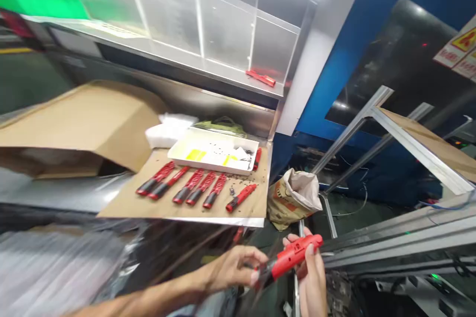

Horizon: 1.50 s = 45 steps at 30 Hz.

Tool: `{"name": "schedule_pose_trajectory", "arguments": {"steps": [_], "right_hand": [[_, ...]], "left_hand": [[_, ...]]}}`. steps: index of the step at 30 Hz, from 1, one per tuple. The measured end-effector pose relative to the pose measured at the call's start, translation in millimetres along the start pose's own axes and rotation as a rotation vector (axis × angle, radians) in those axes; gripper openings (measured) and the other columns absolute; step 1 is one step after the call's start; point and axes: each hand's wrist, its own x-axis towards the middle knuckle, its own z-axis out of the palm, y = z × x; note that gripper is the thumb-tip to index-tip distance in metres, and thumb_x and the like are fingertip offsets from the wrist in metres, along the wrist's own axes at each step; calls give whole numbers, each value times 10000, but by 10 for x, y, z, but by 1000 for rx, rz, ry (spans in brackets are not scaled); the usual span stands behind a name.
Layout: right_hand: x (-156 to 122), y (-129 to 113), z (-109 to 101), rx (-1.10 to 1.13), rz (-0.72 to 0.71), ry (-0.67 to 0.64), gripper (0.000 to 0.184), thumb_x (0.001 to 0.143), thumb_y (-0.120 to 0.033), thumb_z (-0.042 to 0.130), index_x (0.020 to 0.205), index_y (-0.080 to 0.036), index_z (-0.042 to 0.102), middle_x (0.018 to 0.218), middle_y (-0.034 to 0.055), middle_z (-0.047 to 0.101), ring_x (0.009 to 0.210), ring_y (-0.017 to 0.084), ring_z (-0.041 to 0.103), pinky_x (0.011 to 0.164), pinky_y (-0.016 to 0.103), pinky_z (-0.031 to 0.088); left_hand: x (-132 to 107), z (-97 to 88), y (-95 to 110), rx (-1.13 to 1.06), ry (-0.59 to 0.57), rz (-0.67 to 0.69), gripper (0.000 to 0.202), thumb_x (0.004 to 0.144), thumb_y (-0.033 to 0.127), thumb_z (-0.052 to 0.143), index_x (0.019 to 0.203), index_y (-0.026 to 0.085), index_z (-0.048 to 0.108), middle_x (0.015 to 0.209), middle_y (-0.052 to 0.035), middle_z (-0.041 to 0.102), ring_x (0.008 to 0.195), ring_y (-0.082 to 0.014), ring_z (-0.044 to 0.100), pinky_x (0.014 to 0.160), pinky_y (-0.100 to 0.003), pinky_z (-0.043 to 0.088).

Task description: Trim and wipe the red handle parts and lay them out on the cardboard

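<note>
Near the bottom of the view I hold a red plastic tool housing with a black end [293,256], tilted up to the right. My left hand [232,268] closes its thumb and fingers on the black end, slightly smeared by motion. Around the red end, the fingers of my right hand [313,277] are wrapped. Several similar red and black housings [201,188] lie in a row on the cardboard-covered table [128,203]. Another housing [241,198] rests apart at the right, beside a small metal piece [232,191].
Behind the row stands a white tray [211,164] with small dark parts in it. A large cardboard box [92,119] is at left, a paper sack [293,198] right of the table. Aluminium framing [420,151] rises at right. One red piece [261,78] lies on the metal ledge.
</note>
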Motion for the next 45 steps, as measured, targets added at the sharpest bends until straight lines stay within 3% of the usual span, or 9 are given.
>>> {"name": "schedule_pose_trajectory", "arguments": {"steps": [3,7,11,14,17,21,35,40,45], "right_hand": [[-218,254,214,19,84,-115,678,847,-576,702,1418,-285,480,1135,72,748,1106,255,701,1030,429,503],[-378,299,524,12,164,-304,544,857,-552,701,1310,-271,589,1090,59,754,1049,237,715,952,377,544],[-370,245,799,-59,169,-383,575,864,-601,661,1307,-239,602,1038,84,765,973,233,722,820,345,571],[-281,254,880,-174,110,-345,629,853,-657,635,1340,-263,583,1206,90,726,1085,227,684,960,373,522],[-210,322,852,-355,-49,-130,619,804,-657,687,1284,-270,629,1302,78,673,1225,233,605,1077,381,433],[-226,474,871,-553,-133,120,471,791,-610,712,1071,-232,725,1081,64,704,1000,219,643,897,332,506],[552,778,2128,-580,-105,72,387,710,-573,794,811,-200,773,1185,97,560,1035,244,595,826,310,517],[759,759,2449,-566,-51,-35,361,750,-553,764,847,-208,803,1341,125,554,1252,325,519,1017,423,457],[908,781,2595,-456,-71,-49,315,754,-508,775,864,-215,808,1296,117,612,1177,285,575,1069,438,433]], "left_hand": [[-383,-38,-389,-154,-21,-41,543,619,551,875,1048,239,759,1014,-17,742,912,-180,653,791,-245,476],[-556,16,-602,-529,-253,-120,651,751,763,639,1046,194,753,941,-76,755,950,-229,695,901,-352,501],[-518,30,-645,-627,-296,-2,575,757,643,736,1066,158,744,859,-64,760,773,-212,717,818,-357,539],[-474,-82,-650,-649,-214,65,542,759,532,797,1147,164,713,940,-61,764,854,-206,725,832,-332,539],[-429,-306,-645,-653,-78,142,543,744,464,834,1195,197,691,1103,-88,752,1087,-239,685,979,-381,497],[-360,-693,-566,-601,120,226,657,642,482,896,1204,215,685,1236,-128,721,1307,-318,564,1146,-483,360],[-133,-2036,122,-209,145,288,688,732,607,770,1281,231,597,1386,-148,627,1371,-359,489,1195,-549,283],[-56,-2316,258,-164,135,262,655,725,599,769,1252,241,619,1367,-125,634,1389,-354,456,1191,-537,285],[44,-2471,257,-151,103,267,458,727,527,785,1075,257,663,1322,-88,660,1386,-350,455,1164,-529,314]]}}
